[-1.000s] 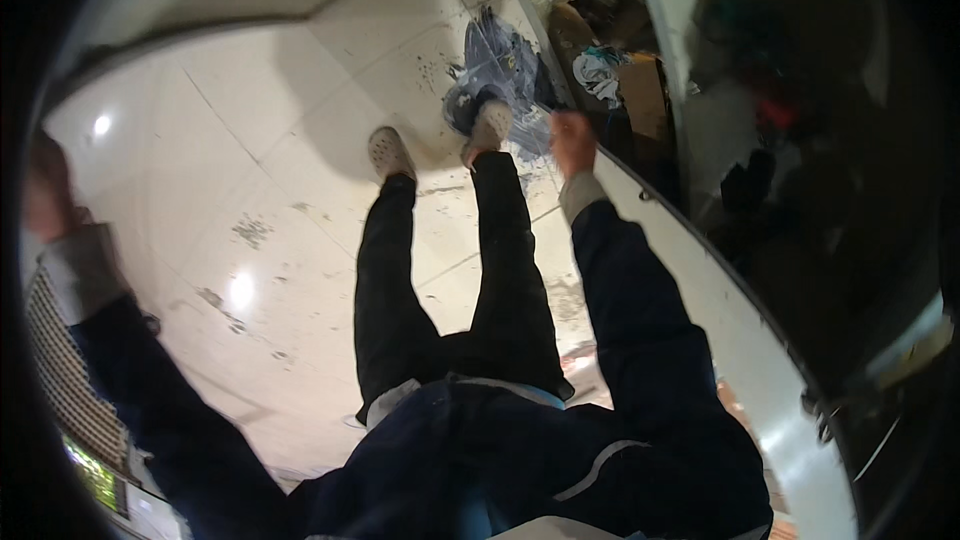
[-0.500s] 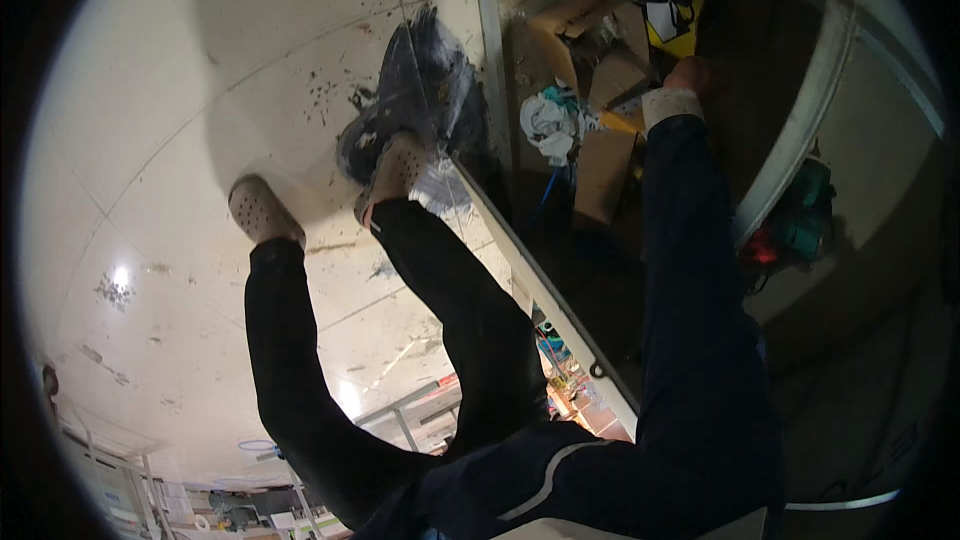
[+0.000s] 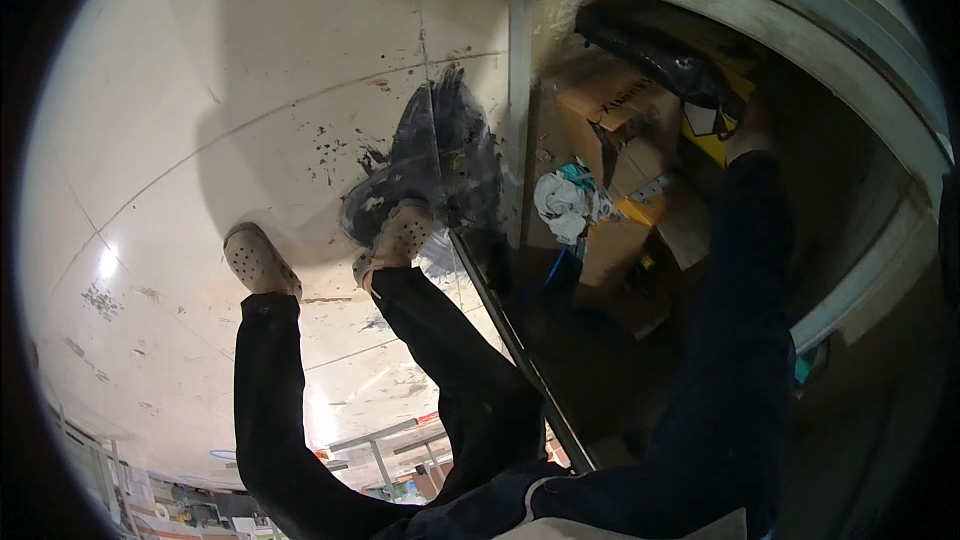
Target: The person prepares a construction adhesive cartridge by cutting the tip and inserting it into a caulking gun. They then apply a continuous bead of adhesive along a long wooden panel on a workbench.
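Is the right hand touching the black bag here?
Cannot tell: the head view shows the right hand dim and blurred beside the lower end of the black bag, with neither contact nor gap plain.

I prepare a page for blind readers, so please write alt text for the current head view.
A person's right hand extends into a dim framed space, near a shiny black object and a yellow item, contact unclear. Cardboard boxes and crumpled white material lie nearby. To the left, beige clogs stand on pale tiles marked by a dark smear.

Your right arm [image 3: 740,320] extends forward, nearly straight. Your right hand [image 3: 757,125] lies in shadow, its grip too dim to tell.
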`<act>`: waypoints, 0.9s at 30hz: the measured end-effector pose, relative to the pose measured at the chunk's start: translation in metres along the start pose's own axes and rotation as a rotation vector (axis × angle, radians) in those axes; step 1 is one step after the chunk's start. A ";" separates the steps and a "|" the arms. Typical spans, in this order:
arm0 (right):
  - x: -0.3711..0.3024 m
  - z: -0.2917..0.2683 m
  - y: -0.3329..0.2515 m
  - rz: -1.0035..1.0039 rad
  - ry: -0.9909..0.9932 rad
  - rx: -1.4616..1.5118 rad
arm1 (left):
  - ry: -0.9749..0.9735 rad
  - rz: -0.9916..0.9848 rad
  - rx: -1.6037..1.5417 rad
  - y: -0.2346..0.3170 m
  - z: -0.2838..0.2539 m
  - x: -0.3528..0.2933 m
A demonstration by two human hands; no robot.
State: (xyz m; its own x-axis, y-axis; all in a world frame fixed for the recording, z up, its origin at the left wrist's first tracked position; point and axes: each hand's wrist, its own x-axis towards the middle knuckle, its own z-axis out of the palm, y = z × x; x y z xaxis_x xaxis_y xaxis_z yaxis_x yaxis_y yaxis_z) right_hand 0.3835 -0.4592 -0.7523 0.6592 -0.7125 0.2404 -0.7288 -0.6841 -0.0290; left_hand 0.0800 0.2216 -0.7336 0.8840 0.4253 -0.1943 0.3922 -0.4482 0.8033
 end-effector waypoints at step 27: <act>-0.097 -0.088 -0.021 0.056 -0.018 0.208 | 0.060 0.194 0.026 0.006 -0.045 0.066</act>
State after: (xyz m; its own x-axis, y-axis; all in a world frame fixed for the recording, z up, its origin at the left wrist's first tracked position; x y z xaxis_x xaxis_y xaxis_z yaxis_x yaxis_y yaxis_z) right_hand 0.3186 -0.3625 -0.6897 0.6235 -0.7515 0.2155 -0.7116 -0.6597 -0.2418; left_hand 0.1287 0.2827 -0.7164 0.9273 0.3743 -0.0027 0.2227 -0.5459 0.8077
